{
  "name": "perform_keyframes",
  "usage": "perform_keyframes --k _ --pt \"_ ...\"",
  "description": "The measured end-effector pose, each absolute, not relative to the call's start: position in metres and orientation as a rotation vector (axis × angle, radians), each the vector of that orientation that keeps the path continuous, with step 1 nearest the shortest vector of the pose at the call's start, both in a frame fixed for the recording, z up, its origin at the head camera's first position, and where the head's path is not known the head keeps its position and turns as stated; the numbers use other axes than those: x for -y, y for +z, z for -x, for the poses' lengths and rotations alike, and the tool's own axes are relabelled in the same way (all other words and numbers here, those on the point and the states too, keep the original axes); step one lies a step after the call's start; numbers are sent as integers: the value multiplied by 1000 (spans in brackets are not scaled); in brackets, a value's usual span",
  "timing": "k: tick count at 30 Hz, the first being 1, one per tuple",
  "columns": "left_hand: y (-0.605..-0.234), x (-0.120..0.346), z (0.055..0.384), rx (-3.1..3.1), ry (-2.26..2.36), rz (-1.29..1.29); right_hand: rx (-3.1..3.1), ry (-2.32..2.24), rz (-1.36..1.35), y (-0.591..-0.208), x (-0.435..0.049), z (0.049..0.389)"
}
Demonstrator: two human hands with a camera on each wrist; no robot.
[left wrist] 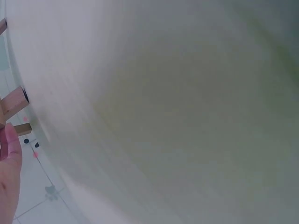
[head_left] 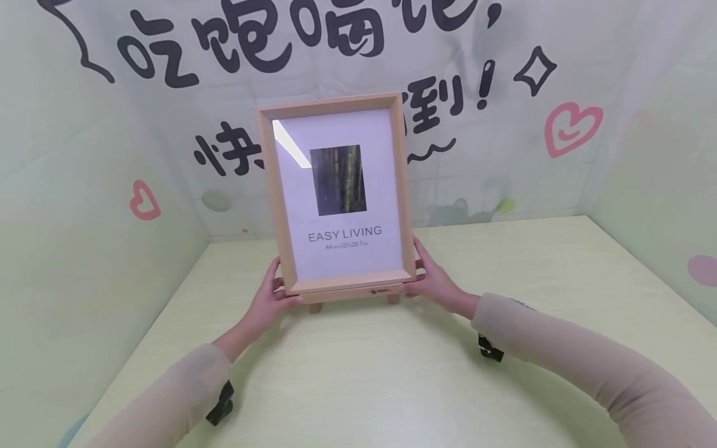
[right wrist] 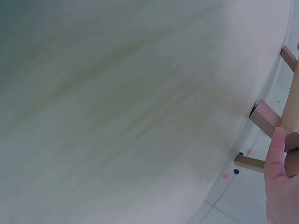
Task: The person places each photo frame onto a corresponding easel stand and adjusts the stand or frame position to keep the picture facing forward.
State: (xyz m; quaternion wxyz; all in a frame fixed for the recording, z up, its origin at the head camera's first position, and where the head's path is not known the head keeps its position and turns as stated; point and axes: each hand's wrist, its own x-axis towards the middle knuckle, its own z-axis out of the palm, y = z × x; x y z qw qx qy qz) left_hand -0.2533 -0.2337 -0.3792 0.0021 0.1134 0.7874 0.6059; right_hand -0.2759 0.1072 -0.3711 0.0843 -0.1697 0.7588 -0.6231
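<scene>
A light wooden picture frame (head_left: 342,193) stands upright, leaning slightly back, on the ledge of a small wooden easel (head_left: 347,295). Behind its glass are a small bamboo picture and the words EASY LIVING. My left hand (head_left: 267,306) grips the lower left end of the easel ledge, thumb in front, fingers up beside the frame. At the other end, my right hand (head_left: 435,286) holds the ledge the same way. The left wrist view shows my thumb (left wrist: 13,144) by an easel leg (left wrist: 15,103); the right wrist view shows the other thumb (right wrist: 276,151) against the ledge.
The pale table (head_left: 358,373) lies under the easel and both forearms. Black wrist straps (head_left: 222,404) show below the sleeves. Behind is a white printed backdrop (head_left: 482,186) with large black characters and pink hearts, and pale side panels flank the table.
</scene>
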Motion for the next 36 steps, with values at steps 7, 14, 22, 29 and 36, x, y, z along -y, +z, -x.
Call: perform_keyframes --k 7,14,22,29,36 --pt "-380 225 256 -2463 1899 -362 -2264 -1860 493 -371 -116 277" --pt "-381 217 259 -2455 1908 -367 -2241 -1877 509 -370 -123 277" --pt "-381 209 262 -2467 1895 -378 -2254 -1875 492 -374 -132 282" --pt "-381 203 263 -2479 1884 -389 -2274 -1853 503 -373 -138 282" --pt "-381 196 265 -2483 1875 -389 -2269 -1853 494 -372 -146 283"
